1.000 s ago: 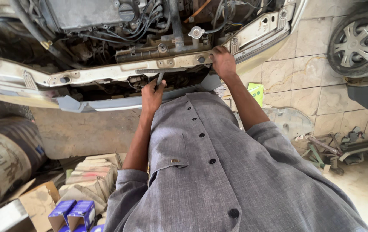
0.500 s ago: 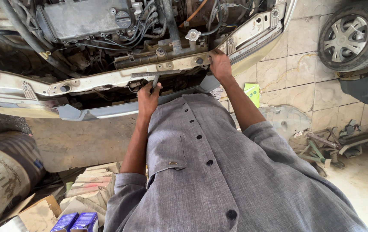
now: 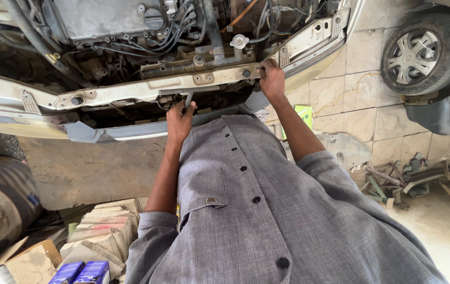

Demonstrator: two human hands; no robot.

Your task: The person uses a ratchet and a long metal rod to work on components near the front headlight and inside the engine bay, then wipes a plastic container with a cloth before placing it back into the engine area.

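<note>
A person in a grey buttoned shirt (image 3: 267, 210) leans over the open front of a car, both bare arms stretched toward the pale metal crossmember (image 3: 130, 90) that runs under the exposed engine (image 3: 109, 18). The left hand (image 3: 181, 118) is curled tight round the lower end of a slim metal hand tool (image 3: 187, 99), whose upper end stands against the underside of the crossmember near its middle bracket; what it engages there is too small to tell. The right hand (image 3: 272, 79) lies on the same beam further along, fingers bent over its front edge beside a bolt hole, bracing rather than gripping any object. Judged from this stance, the step in hand is working a fastener at the centre of the front panel, the tool seated and the body steadied. The next move seems to call for a firm turn of the left wrist while the right keeps the beam from shifting, with care that the tool does not slip off. Cardboard cartons (image 3: 104, 221) and two small blue boxes (image 3: 80, 272) sit on the floor at left; a second car's wheel (image 3: 422, 50) stands on the tiled floor (image 3: 356, 105) at right.
</note>
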